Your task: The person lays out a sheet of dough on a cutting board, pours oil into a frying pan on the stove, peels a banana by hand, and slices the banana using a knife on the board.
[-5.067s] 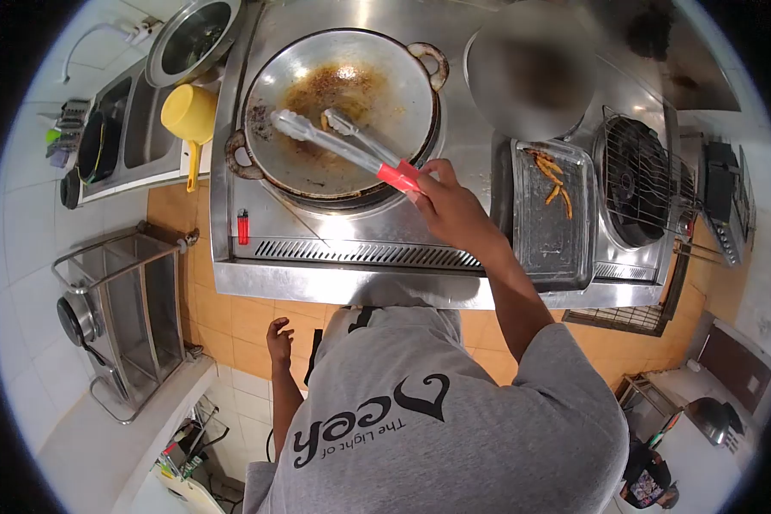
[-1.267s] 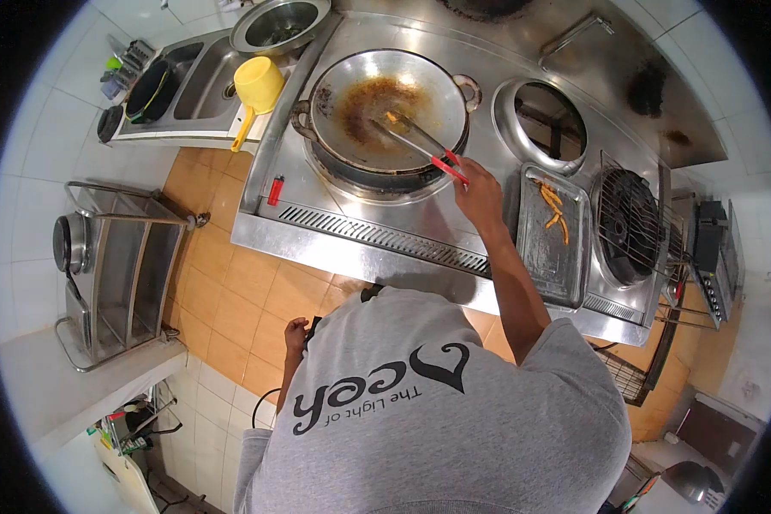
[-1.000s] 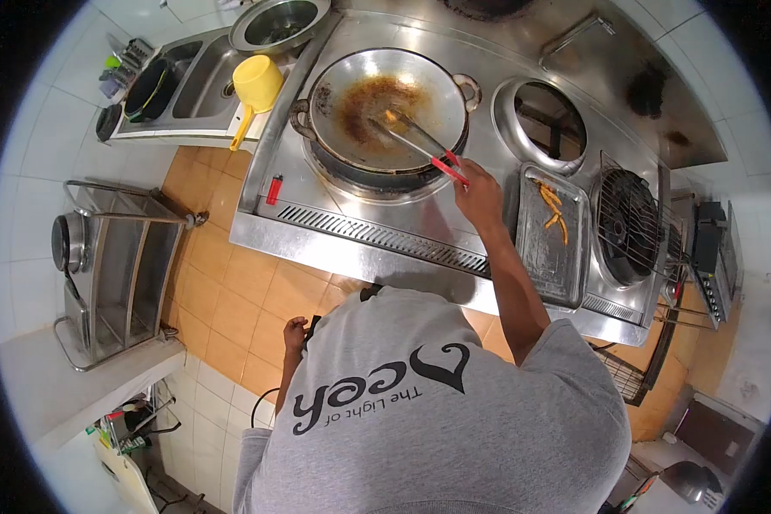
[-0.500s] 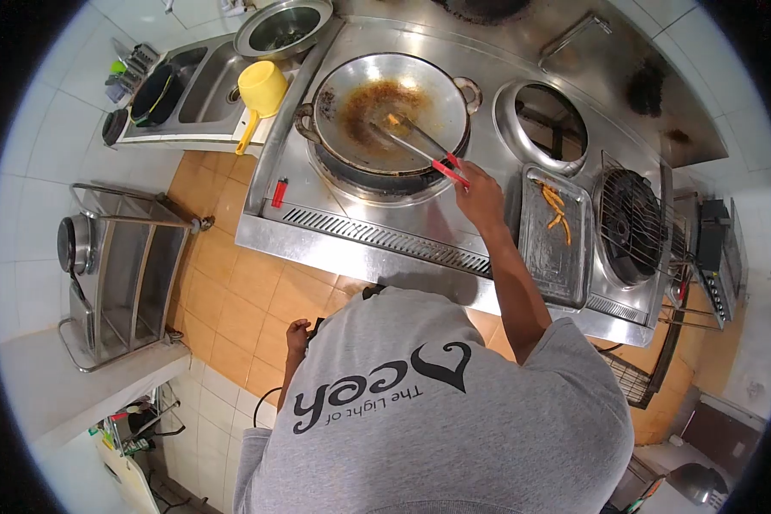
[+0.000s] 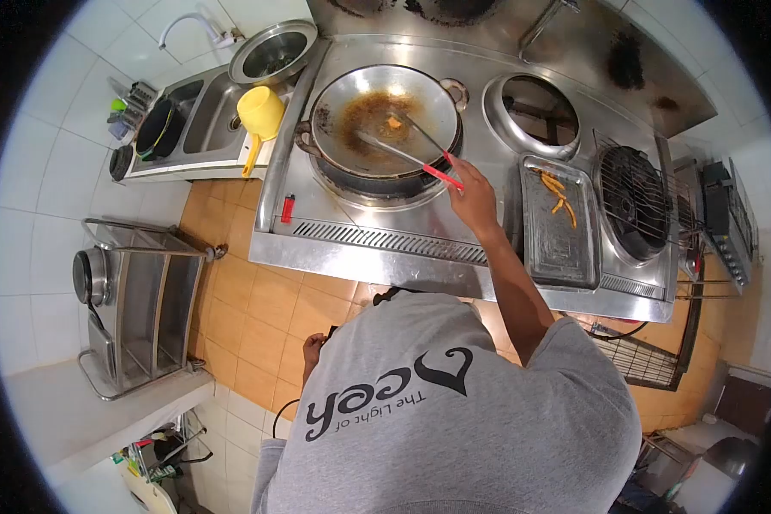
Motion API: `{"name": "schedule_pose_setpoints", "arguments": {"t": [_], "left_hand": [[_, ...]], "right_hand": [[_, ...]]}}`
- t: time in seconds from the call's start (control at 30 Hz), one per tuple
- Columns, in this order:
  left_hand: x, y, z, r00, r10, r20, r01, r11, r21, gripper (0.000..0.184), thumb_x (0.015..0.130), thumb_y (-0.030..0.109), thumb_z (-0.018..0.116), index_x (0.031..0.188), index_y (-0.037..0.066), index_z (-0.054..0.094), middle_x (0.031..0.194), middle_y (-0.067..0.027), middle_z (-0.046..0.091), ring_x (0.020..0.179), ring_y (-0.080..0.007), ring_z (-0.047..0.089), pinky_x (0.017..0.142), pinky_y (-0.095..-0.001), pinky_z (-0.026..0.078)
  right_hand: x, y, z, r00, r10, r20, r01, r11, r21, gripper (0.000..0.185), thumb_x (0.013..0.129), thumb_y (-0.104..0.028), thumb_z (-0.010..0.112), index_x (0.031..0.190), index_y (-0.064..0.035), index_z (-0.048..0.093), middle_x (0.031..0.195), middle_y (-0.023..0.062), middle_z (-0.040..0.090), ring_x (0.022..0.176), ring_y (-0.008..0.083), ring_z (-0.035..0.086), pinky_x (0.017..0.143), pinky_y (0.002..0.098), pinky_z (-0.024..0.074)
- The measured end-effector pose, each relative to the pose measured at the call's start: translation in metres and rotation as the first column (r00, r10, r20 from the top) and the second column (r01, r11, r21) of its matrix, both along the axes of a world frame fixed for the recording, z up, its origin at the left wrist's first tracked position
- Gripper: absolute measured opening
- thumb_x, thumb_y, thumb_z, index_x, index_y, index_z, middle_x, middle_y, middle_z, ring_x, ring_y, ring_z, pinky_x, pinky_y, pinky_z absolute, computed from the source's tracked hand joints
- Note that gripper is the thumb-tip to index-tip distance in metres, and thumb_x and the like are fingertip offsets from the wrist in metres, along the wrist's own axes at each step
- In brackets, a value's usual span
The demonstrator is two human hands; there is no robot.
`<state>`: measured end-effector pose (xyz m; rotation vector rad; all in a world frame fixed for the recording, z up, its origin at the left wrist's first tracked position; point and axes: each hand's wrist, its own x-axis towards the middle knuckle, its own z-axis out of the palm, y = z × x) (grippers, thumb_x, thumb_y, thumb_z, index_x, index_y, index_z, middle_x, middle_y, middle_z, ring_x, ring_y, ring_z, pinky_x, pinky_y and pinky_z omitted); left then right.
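My right hand [image 5: 475, 199] is closed round the red grips of metal tongs [image 5: 400, 154]. The tongs' two arms are spread apart over a large two-handled wok [image 5: 334, 107] on the left burner. Brown, oily liquid [image 5: 364, 111] covers the wok's bottom. A small orange-brown piece [image 5: 394, 122] lies there between the tong tips, near the far arm. Low by the shirt's left side, my left hand [image 5: 313, 348] has curled fingers beside a small black object [image 5: 332, 331]; whether it grips this is unclear.
Right of the wok, a metal tray [image 5: 561, 257] holds several browned strips [image 5: 557, 188]. Beyond are an open burner ring [image 5: 494, 111] and a wire grill [image 5: 634, 201]. A red lighter [image 5: 288, 208] lies front left. A yellow dipper [image 5: 260, 111] stands by the sink [image 5: 206, 120]; a metal cart [image 5: 133, 300] stands left.
The tongs' arms have spread wider, leaving the orange-brown piece lying in the wok. The whole view has shifted slightly. My left hand stays low at the side.
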<state>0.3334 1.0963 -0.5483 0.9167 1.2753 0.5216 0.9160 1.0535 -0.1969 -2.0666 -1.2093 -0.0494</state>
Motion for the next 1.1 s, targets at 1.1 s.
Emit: {"name": "schedule_pose_setpoints", "arguments": {"t": [1.1], "left_hand": [[-0.019, -0.218, 0.153, 0.870, 0.434, -0.234, -0.480, 0.853, -0.203, 0.013, 0.094, 0.019, 0.046, 0.102, 0.016, 0.055, 0.093, 0.0021, 0.061, 0.072, -0.0132, 0.054, 0.057, -0.0267, 0.038]], "right_hand": [[-0.043, 0.003, -0.004, 0.975, 0.221, -0.015, -0.222, 0.973, -0.055, 0.063, 0.079, -0.007, 0.067, 0.137, -0.0056, 0.042, 0.132, 0.0201, 0.042, 0.117, 0.0315, 0.048, 0.083, 0.0336, 0.0503]]}}
